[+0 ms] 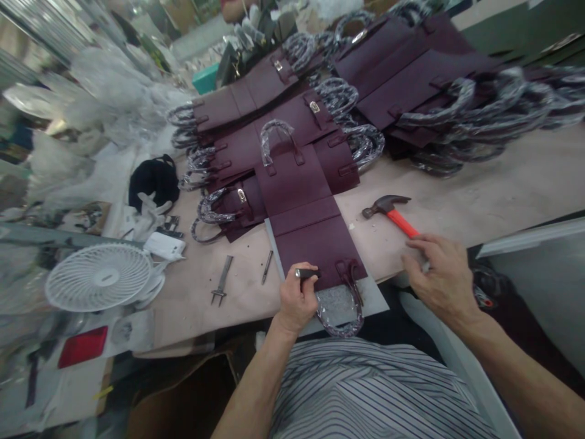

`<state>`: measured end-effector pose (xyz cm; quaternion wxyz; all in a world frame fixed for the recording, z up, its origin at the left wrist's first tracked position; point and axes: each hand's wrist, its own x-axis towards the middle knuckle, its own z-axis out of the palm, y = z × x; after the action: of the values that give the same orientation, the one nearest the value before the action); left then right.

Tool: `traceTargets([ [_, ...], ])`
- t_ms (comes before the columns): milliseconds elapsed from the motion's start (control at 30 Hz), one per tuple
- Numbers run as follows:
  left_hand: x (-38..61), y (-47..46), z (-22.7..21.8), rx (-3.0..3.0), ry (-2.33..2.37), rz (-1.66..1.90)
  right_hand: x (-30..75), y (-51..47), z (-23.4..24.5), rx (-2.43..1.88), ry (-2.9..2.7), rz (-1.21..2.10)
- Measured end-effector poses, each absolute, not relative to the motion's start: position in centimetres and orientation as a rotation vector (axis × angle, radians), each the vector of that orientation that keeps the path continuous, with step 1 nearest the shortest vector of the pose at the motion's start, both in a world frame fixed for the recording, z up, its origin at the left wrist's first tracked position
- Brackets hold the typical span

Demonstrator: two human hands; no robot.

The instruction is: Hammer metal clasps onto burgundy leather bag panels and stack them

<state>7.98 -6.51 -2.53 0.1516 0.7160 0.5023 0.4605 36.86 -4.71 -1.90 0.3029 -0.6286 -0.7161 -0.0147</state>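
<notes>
Left hand [297, 299] is closed in a fist around a short dark punch [307, 274], which it holds near the bottom edge of a maroon leather panel [315, 241]. The punch tip lies just beside the strap fitting where a plastic-wrapped handle [347, 320] joins the panel. That handle hangs over the near edge of the desk [479, 195]. The panel lies flat on a grey board [372, 296] at the front of the desk, right before the person's striped shirt [365, 390].

To the right, the right hand [439, 274] has its fingers curled over the end of the orange grip of a hammer [393, 210]. The hammer lies on the desk with its dark head pointing away and to the left, just beside the panel's right edge.

Left of the panel, two slim metal tools rest on the bare desk: a small awl [267, 267] and, further left, a pronged tool [222, 280]. Beyond them at the desk's left edge sits a white fan [98, 277], face up, with a white phone [164, 246] just behind it and a black bundle [153, 180] further back.

Farther off, the panel runs up into a spread of maroon bags [283, 122] that overlap each other, their handles wrapped in clear film. A second, thicker pile of bags [411, 67] lies at the far right of the desk, wrapped handles spilling toward the right edge.
</notes>
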Motion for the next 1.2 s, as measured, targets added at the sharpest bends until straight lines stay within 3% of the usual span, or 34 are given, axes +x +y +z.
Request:
traceTargets([
  [133, 8.0, -6.5, -2.9, 2.147, 1.419, 1.299, 40.0, -4.2, -2.8, -2.012, -2.091, -0.012],
  [300, 8.0, -6.3, -2.8, 2.132, 1.373, 1.264, 40.8, -2.9, -2.6, -2.172, -2.024, 0.393],
  [400, 8.0, -6.1, -2.6, 2.095, 1.348, 1.262, 40.2, -2.5, -1.5, -2.163, -1.649, 1.020],
  [467, 8.0, -6.0, -2.6, 2.098, 1.324, 1.257, 39.3, -2.6, -0.6, -1.909, -1.219, 1.550],
  [567, 8.0, -6.0, -2.6, 2.115, 1.300, 1.244, 37.4, -3.3, 0.9, -1.601, -0.737, 1.849],
  [733, 8.1, -6.0, -2.8, 2.116, 1.294, 1.255, 34.8, -4.7, 5.7, -1.645, -0.938, 1.502],
  [867, 8.2, -6.1, -2.9, 2.134, 1.323, 1.227, 33.7, -6.3, 10.0, -1.560, -1.694, 0.817],
  [1000, 8.4, -6.0, -3.1, 2.144, 1.362, 1.238, 33.1, -7.1, 11.4, -1.214, -2.260, 0.190],
  [1100, 8.4, -6.0, -3.2, 2.146, 1.371, 1.259, 33.2, -7.3, 12.9, -1.146, -2.384, 0.063],
  [1200, 8.4, -5.9, -3.2, 2.135, 1.350, 1.281, 33.3, -8.0, 15.2, -1.314, -2.145, 0.019],
])
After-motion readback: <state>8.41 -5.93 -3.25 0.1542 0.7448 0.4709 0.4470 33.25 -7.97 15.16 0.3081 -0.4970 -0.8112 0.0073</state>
